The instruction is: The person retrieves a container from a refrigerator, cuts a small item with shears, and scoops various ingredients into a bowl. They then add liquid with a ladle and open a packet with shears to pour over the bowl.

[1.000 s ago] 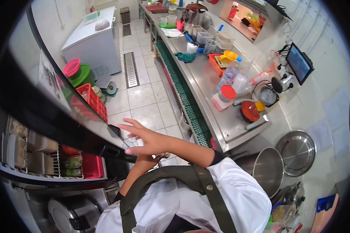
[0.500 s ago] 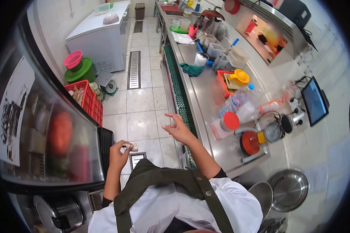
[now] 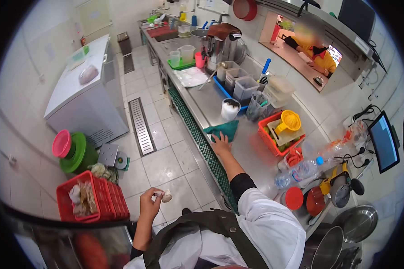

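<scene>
My left hand (image 3: 151,202) is closed in a pinch on a small whitish piece (image 3: 167,196), held over the tiled floor. What the piece is, I cannot make out. My right hand (image 3: 220,144) touches the near edge of a dark green cloth (image 3: 224,130) at the front of the steel counter (image 3: 251,154); its fingers are spread on the cloth. Just behind the cloth stands a white tub (image 3: 230,109) with dark contents. An orange basket (image 3: 274,143) holding a yellow juicer (image 3: 290,121) is to the right.
A white chest freezer (image 3: 87,103) stands at the left, with a red crate (image 3: 107,197) and green tub (image 3: 83,154) nearer. Plastic bottles (image 3: 300,172), a tablet (image 3: 384,141) and pots are at the right. A person in yellow (image 3: 316,56) sits beyond the hatch.
My right hand has moved from over the floor to the green cloth on the counter. The view has shifted toward the counter. My left hand still holds the whitish piece.
</scene>
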Available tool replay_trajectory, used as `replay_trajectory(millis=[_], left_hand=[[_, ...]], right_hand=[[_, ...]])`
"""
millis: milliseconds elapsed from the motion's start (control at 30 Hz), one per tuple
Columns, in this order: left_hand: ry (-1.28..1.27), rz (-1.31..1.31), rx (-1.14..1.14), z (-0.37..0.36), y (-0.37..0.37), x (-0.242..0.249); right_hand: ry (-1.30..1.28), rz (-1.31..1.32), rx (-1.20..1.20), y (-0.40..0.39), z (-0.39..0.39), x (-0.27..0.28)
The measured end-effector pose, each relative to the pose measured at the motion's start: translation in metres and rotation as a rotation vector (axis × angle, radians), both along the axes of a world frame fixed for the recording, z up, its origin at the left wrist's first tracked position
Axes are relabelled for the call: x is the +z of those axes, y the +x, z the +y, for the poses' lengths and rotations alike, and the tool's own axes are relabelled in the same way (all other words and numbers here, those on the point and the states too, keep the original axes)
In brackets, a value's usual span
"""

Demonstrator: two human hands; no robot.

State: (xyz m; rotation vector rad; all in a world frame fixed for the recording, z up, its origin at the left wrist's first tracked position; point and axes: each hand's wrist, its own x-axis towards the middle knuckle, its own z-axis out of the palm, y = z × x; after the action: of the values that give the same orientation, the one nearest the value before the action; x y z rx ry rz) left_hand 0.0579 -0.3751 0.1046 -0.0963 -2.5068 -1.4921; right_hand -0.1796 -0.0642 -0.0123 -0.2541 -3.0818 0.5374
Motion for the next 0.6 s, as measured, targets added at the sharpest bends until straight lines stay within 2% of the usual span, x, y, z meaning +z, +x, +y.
replay_trajectory(millis=[67, 133, 200, 267, 333, 367, 400, 433, 500, 533, 600], left_hand=[[-0.06, 0.043, -0.157, 0.005, -0.061, 0.023], [-0.099, 0.092, -0.255, 0.012, -0.116, 0.029], [-0.115, 0.152, -0.327, 0.026, -0.17, 0.036], [-0.092, 0.119, -0.376, 0.037, -0.219, 0.034], [-0.05, 0.091, -0.405, 0.05, -0.261, 0.014], [-0.063, 0.065, -0.424, 0.061, -0.281, 0.019], [-0.057, 0.078, -0.436, 0.075, -0.305, 0.019], [-0.062, 0.09, -0.451, 0.086, -0.33, 0.019], [-0.058, 0.054, -0.539, 0.1, -0.36, 0.026], [-0.067, 0.061, -0.58, 0.11, -0.383, 0.029], [-0.084, 0.064, -0.666, 0.124, -0.42, 0.029]], right_hand=[[-0.024, -0.122, 0.014, -0.017, 0.029, -0.017], [0.093, -0.164, -0.084, -0.008, 0.047, -0.005], [0.135, -0.2, -0.219, 0.003, 0.077, -0.012], [0.115, -0.289, -0.443, 0.017, 0.103, 0.005], [0.048, -0.548, -0.387, 0.013, 0.166, -0.025], [0.009, -0.68, -0.354, 0.007, 0.174, -0.006], [-0.065, -0.381, -0.306, -0.004, 0.183, 0.02], [-0.144, -0.082, -0.253, -0.019, 0.165, 0.094], [-0.411, 0.433, -0.149, -0.076, 0.164, 0.148], [-0.306, 0.618, -0.104, -0.113, 0.17, 0.159], [-0.141, 0.768, -0.041, -0.192, 0.188, 0.178]])
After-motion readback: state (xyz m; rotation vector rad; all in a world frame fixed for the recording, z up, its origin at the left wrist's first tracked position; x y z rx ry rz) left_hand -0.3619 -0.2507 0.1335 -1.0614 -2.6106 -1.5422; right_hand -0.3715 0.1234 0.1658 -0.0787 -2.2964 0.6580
